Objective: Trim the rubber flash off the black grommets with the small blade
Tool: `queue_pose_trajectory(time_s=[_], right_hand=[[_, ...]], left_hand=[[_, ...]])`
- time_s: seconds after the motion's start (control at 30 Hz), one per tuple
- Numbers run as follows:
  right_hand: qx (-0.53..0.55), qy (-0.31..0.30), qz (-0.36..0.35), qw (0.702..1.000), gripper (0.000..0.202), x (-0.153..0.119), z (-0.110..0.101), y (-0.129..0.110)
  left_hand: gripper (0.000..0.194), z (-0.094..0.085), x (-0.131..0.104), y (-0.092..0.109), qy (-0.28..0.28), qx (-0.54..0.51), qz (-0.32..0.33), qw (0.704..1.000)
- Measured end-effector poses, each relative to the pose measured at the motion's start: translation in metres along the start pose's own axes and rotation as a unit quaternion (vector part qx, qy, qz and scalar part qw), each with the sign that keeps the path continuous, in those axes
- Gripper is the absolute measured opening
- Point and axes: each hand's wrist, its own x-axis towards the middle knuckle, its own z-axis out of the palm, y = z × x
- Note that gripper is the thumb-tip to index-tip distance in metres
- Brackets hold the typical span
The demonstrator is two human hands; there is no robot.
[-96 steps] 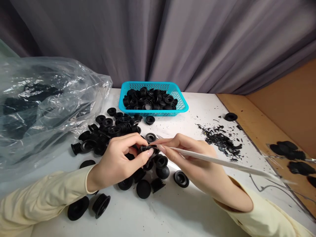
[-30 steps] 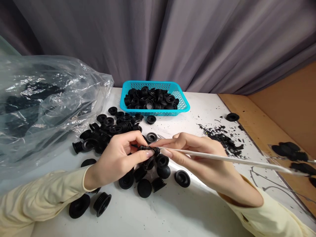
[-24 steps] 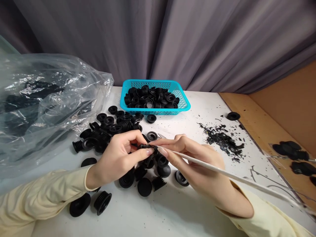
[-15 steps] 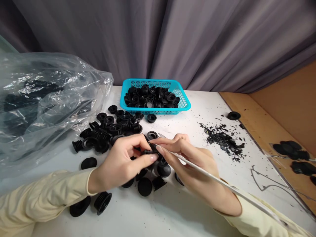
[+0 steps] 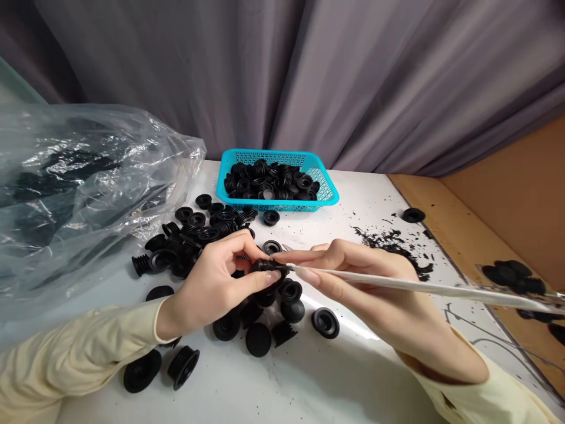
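My left hand (image 5: 220, 277) pinches a black ribbed plug (image 5: 261, 266) between thumb and fingers, above a loose pile of similar black plugs (image 5: 194, 235). My right hand (image 5: 348, 277) is closed on a long, thin white rod-like tool (image 5: 375, 278), whose kind I cannot make out. Its near end meets the right side of the held plug, and its shaft runs out to the right edge. A pointed metal tip (image 5: 286, 248) shows just beyond my right fingertips; what it belongs to is hidden.
A blue perforated basket (image 5: 278, 205) full of black plugs stands at the back. At left lies a clear plastic bag (image 5: 145, 159) with dark contents. Black scraps (image 5: 392, 241) litter the right side, near a single plug (image 5: 414, 215). Thin grey cord (image 5: 477, 321) lies at far right.
My right hand has moved right, and the white tool has swung from a steep slant to nearly level. The held plug is turned, its ribbed side showing.
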Motion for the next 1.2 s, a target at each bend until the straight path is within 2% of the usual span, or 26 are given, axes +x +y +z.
queue_pose_trajectory(time_s=[0.2, 0.43, 0.93, 1.1, 1.2], right_hand=[[-0.034, -0.027, -0.005, 0.999, 0.024, -0.001, -0.001, 0.001], [-0.033, -0.028, -0.02, 0.999, 0.024, 0.001, 0.0, 0.005], [-0.046, -0.016, -0.021, 0.999, 0.024, 0.001, 0.003, 0.01], [-0.092, -0.027, -0.01, 0.995, 0.023, 0.0, 0.003, 0.008], [-0.145, -0.013, -0.033, 0.989, 0.011, -0.003, 0.009, 0.01]], left_hand=[[0.023, 0.001, 0.002, 0.004, 0.012, -0.016, -0.036, 0.999], [0.025, -0.002, 0.003, 0.009, -0.026, -0.017, -0.118, 0.992], [0.025, -0.003, 0.003, 0.008, -0.041, -0.011, -0.136, 0.99], [0.025, -0.003, 0.003, 0.008, -0.041, -0.016, -0.142, 0.989], [0.024, -0.003, 0.004, 0.007, -0.04, -0.018, -0.145, 0.988]])
